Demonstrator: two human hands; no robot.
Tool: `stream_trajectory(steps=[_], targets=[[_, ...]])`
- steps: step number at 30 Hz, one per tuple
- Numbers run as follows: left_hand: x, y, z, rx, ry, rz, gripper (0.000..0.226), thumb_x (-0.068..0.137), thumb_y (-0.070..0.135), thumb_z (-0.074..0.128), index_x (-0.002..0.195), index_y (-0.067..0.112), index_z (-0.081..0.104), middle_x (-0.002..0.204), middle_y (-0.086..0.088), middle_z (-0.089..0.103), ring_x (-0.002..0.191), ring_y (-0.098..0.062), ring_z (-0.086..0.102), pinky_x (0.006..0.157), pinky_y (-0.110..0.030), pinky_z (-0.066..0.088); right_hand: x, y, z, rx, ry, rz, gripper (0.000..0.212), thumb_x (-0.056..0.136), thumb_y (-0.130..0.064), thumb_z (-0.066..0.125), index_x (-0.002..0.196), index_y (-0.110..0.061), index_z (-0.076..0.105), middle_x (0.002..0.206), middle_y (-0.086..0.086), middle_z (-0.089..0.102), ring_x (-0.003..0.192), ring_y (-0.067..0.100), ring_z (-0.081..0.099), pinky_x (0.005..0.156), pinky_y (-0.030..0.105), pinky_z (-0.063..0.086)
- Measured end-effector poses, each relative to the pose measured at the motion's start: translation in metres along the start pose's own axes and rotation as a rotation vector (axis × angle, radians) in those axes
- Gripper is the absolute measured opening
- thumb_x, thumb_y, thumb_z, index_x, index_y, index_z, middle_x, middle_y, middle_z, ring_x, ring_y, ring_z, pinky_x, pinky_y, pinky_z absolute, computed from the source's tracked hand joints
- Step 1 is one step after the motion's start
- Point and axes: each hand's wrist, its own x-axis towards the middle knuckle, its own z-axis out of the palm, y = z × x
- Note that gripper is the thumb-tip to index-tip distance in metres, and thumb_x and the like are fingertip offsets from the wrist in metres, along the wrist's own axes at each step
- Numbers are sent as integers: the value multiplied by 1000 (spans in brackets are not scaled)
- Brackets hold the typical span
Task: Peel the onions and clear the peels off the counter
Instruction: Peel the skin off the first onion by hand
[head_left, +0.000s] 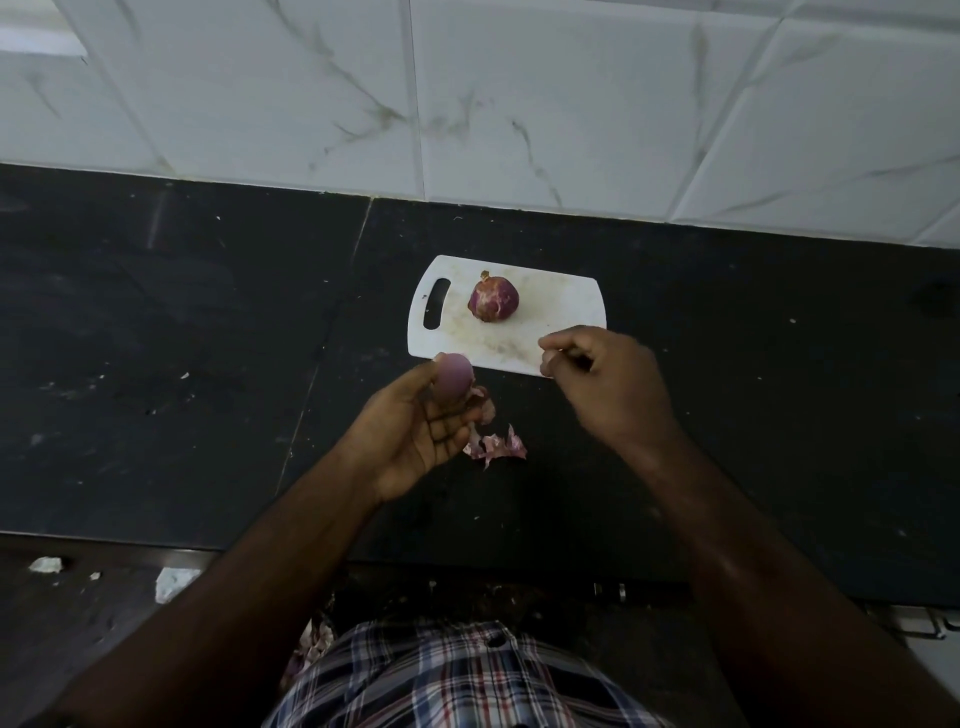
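Plaid shirt (457, 675) fills the bottom edge of the view, closest to the camera, with both bare forearms reaching forward from it over the dark stone tabletop (182, 338). Left hand (415, 431), palm turned up, curls its fingers and thumb round a peeled onion (454, 375), smooth and pale purple, held above the tabletop just short of the near edge of the cutting board; motion blur hides which way the bulb's long axis runs. Right hand (608, 384) hovers over the board's near right corner, back upward, its fingers bent inward with thumb and fingertips drawn together; whether a scrap of skin is pinched between them cannot be told. Loose onion peels (496, 444), pinkish and papery, lie on the tabletop just beside and partly under the left hand's fingers. White plastic cutting board (550, 332) lies flat beyond the hands, its slot handle toward the left. Unpeeled red onion (492, 299) sits on the board near its middle, apart from both hands, its long axis tilted so that the dry stem tip points up and toward the far left. Marbled white wall tiles (519, 104) rise behind the tabletop.
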Motion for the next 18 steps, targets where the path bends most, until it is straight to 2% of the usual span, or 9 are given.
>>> stream_trajectory(steps=[2, 4, 8, 12, 14, 18], targets=[[1, 0, 1, 14, -9, 1, 40, 99, 43, 54, 103, 9, 76, 99, -10, 75, 83, -18, 72, 75, -29, 51, -4, -4, 1, 126, -107, 24, 23, 90, -23, 71, 113, -22, 73, 102, -12, 73, 92, -1, 66, 86, 20, 54], [2, 0, 4, 51, -26, 9, 42, 100, 45, 53, 97, 12, 79, 98, -9, 75, 85, -17, 70, 72, -29, 52, -13, -10, 12, 224, -191, 39, 27, 86, -26, 76, 112, -22, 73, 96, -12, 73, 88, -1, 67, 83, 23, 57], [2, 1, 10, 103, -58, 15, 46, 98, 48, 52, 115, 11, 72, 105, -10, 73, 93, -19, 65, 77, -30, 52, -17, -15, 34, 249, -57, 8, 23, 85, -24, 77, 107, -21, 73, 85, -15, 70, 83, -5, 66, 75, 11, 52], [4, 5, 13, 126, -80, -10, 51, 95, 49, 53, 120, 9, 70, 113, -15, 72, 101, -25, 61, 79, -31, 50, -9, -11, 35, 255, 43, -8, 14, 86, -10, 71, 97, -16, 77, 83, -13, 73, 79, -1, 68, 73, 16, 55], [6, 5, 13, 129, -94, -16, 52, 93, 49, 54, 118, 7, 70, 108, -15, 72, 96, -24, 61, 76, -30, 49, -8, -9, 35, 242, 52, -17, 12, 85, -9, 70, 94, -15, 77, 82, -9, 73, 77, 2, 69, 71, 17, 56], [9, 8, 13, 91, -125, -31, 45, 96, 49, 48, 101, 9, 68, 86, -10, 68, 69, -15, 60, 66, -28, 48, -2, 0, 34, 110, 61, -21, 12, 86, -11, 70, 96, -13, 76, 87, -5, 74, 80, 5, 68, 74, 22, 55]])
